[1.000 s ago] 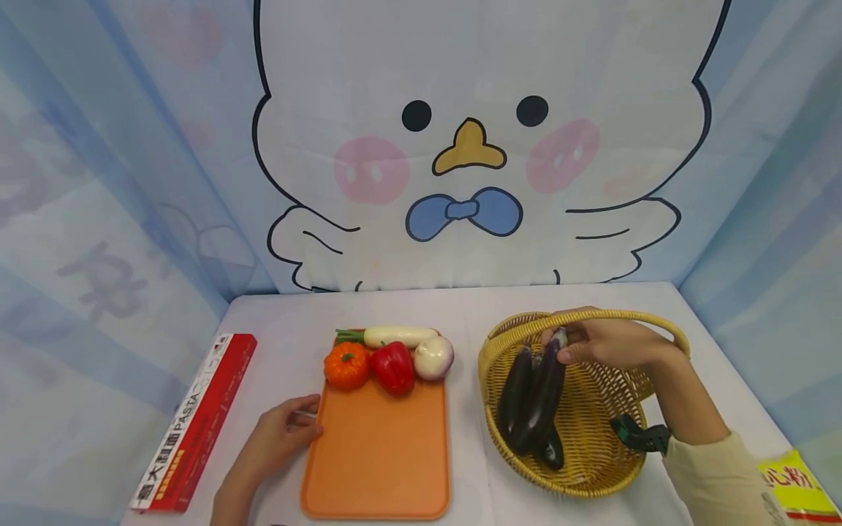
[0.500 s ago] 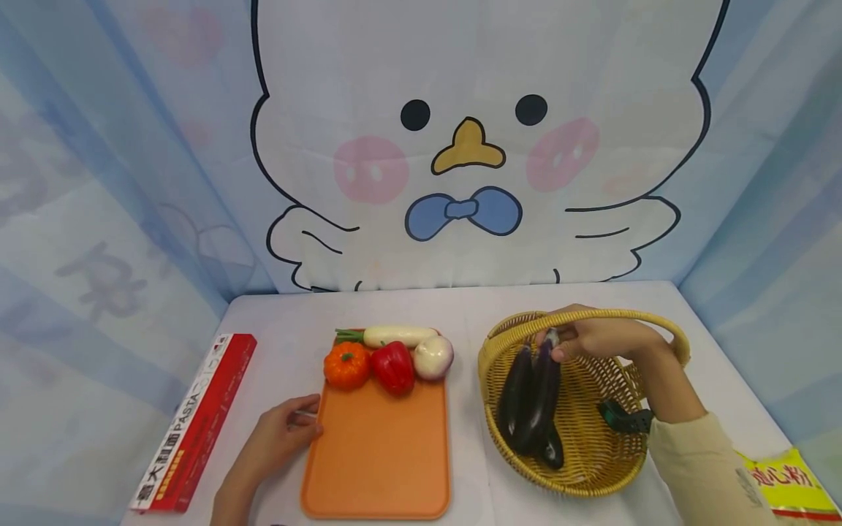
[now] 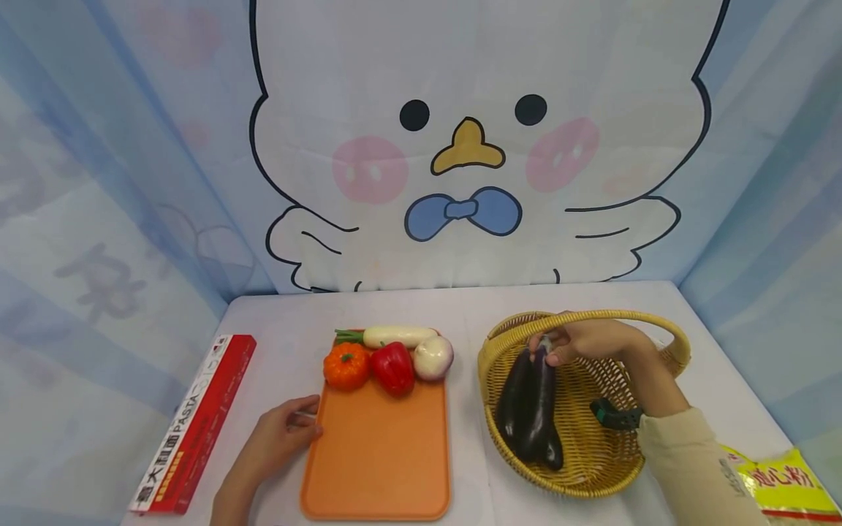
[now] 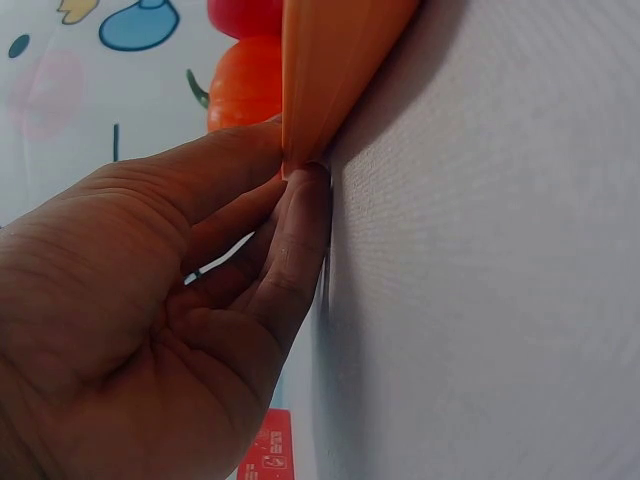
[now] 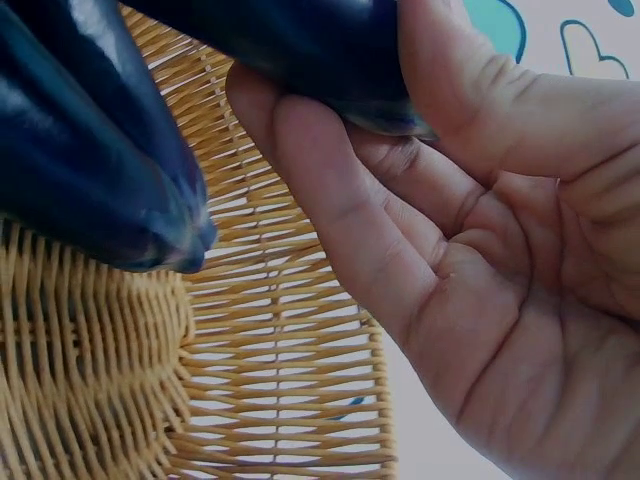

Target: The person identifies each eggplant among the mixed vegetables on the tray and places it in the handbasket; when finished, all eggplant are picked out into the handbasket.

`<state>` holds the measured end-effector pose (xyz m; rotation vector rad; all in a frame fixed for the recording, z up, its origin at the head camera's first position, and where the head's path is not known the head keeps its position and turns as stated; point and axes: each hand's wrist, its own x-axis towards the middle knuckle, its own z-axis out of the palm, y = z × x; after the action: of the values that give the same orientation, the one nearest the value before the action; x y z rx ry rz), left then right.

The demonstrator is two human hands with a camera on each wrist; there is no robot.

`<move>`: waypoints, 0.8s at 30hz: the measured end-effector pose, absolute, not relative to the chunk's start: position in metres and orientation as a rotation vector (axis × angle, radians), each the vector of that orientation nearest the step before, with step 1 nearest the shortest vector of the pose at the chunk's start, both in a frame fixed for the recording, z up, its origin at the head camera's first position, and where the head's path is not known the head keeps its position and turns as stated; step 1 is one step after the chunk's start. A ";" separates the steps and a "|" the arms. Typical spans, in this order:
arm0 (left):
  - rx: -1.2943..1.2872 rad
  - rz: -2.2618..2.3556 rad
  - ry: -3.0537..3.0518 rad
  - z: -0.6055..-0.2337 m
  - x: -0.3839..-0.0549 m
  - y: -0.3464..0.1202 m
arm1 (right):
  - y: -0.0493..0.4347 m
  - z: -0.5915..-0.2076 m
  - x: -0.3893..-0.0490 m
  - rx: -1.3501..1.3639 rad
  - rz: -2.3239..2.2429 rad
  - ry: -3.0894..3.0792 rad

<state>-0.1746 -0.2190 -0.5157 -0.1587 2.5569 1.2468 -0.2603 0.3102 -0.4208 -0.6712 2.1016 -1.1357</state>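
On the left, my left hand (image 3: pixel 276 438) pinches the side edge of an orange tray (image 3: pixel 381 453); in the left wrist view the thumb and fingers (image 4: pixel 300 220) meet at its rim. An orange pumpkin (image 3: pixel 346 367), a red bell pepper (image 3: pixel 393 369), a white radish (image 3: pixel 397 336) and a purple-white onion-like vegetable (image 3: pixel 433 358) lie at the tray's far end. My right hand (image 3: pixel 595 340) reaches under the handle of a wicker basket (image 3: pixel 585 467) and pinches an eggplant (image 3: pixel 542 402) near its stem end. Another eggplant (image 3: pixel 511 409) lies beside it, and part of one more (image 3: pixel 554 451) shows below.
A red pasta box (image 3: pixel 204 431) lies left of the tray. At the right front is a yellow packet (image 3: pixel 783 478), partly behind the sleeve. The basket's arched handle (image 3: pixel 618 315) crosses over the right hand. A printed curtain (image 3: pixel 460 270) stands behind the table.
My right hand has moved left and slightly down inside the basket, and the gripped eggplant now lies closer against the other ones. The left hand and tray have stayed put.
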 end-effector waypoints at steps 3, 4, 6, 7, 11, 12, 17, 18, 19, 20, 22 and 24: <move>-0.160 1.255 2.554 -0.516 -0.174 -0.219 | 0.310 -0.426 -0.265 -0.692 -1.175 2.056; -0.161 1.256 2.553 -0.516 -0.174 -0.219 | 0.311 -0.428 -0.266 -0.698 -1.186 2.042; -0.160 1.258 2.551 -0.516 -0.174 -0.219 | 0.311 -0.432 -0.269 -0.716 -1.206 2.014; -0.159 1.259 2.551 -0.516 -0.174 -0.219 | 0.311 -0.433 -0.270 -0.727 -1.218 2.000; -0.156 1.261 2.552 -0.516 -0.174 -0.219 | 0.312 -0.439 -0.274 -0.792 -1.236 2.015; -0.155 1.261 2.552 -0.516 -0.174 -0.219 | 0.312 -0.439 -0.275 -0.813 -1.239 2.031; -0.157 1.256 2.550 -0.515 -0.173 -0.219 | 0.311 -0.442 -0.278 -0.850 -1.234 2.092; -0.159 1.253 2.550 -0.514 -0.173 -0.219 | 0.310 -0.442 -0.278 -0.839 -1.232 2.091; -0.159 1.252 2.550 -0.514 -0.173 -0.219 | 0.310 -0.443 -0.279 -0.822 -1.230 2.087; -0.160 1.251 2.551 -0.514 -0.173 -0.219 | 0.310 -0.443 -0.279 -0.803 -1.227 2.078; -0.160 1.248 2.553 -0.514 -0.173 -0.219 | 0.310 -0.444 -0.280 -0.753 -1.211 2.074; -0.158 1.250 2.553 -0.515 -0.173 -0.219 | 0.310 -0.444 -0.280 -0.707 -1.182 2.086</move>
<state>-0.1733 -0.2185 -0.5145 -0.1576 2.5526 1.2498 -0.2801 0.3102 -0.4442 -0.7070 2.0860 -1.1821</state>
